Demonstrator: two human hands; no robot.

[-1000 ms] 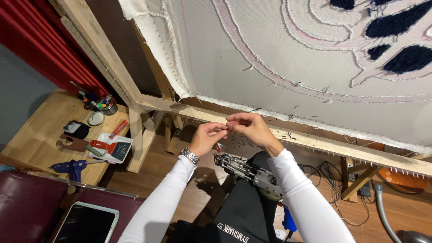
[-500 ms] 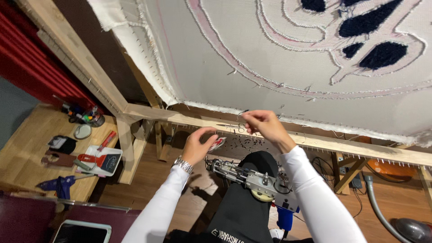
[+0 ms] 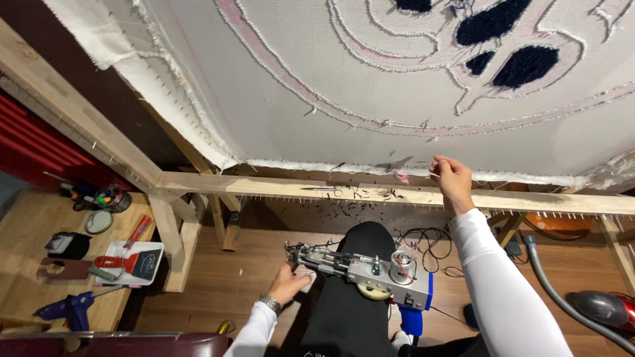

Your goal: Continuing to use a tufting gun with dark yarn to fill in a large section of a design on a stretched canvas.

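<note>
Head view: 1 tufting gun (image 3: 370, 271) is rested across the lap, within reach while both hands are occupied. The left hand (image 3: 288, 285) is laid loosely open at its needle end, touching a white scrap. The right hand (image 3: 452, 182) is raised to the stretched backing cloth (image 3: 317, 79) above the wooden frame rail (image 3: 278, 185), fingers pinched together on a thin strand of yarn.

To my left, on the wooden side table (image 3: 26, 291), lay a white rectangular card package (image 3: 135, 261) with red and dark printing
</note>
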